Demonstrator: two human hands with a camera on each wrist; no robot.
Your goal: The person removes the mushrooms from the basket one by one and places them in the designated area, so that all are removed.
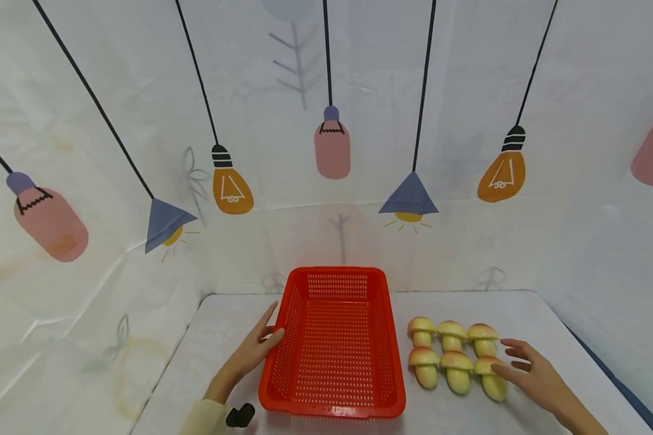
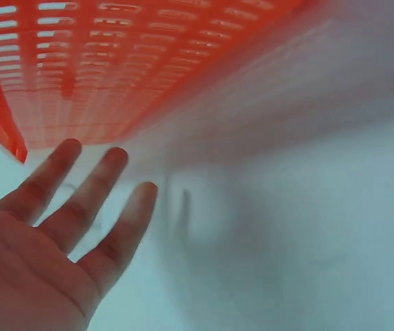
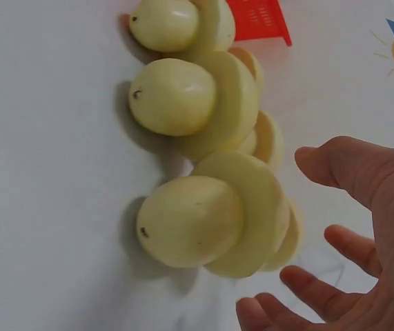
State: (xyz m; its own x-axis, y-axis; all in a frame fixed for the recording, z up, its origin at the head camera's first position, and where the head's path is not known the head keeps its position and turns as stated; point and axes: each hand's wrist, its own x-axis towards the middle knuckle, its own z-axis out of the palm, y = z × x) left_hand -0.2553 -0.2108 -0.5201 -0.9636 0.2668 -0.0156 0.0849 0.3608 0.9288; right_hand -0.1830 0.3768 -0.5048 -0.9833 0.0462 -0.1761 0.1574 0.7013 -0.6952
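Observation:
A red plastic basket (image 1: 332,356) with slotted walls stands in the middle of the white table, nothing inside it. At its left side is my left hand (image 1: 254,347), thumb by the rim and fingers straight along the outer wall. The left wrist view shows those fingers (image 2: 86,200) spread under the basket's slotted side. To the basket's right lie toy mushrooms (image 1: 457,367), yellow-green with reddish caps, in two rows of three. My right hand (image 1: 539,377) hovers at the right end of the rows, fingers apart, its thumb close over the nearest right mushroom (image 3: 190,221). Its palm holds nothing.
A white sheet (image 1: 441,254) printed with hanging lamps rises behind the table and along both sides. A small black object (image 1: 240,415) shows by the left sleeve. Bare white tabletop (image 1: 528,320) extends behind and right of the mushrooms.

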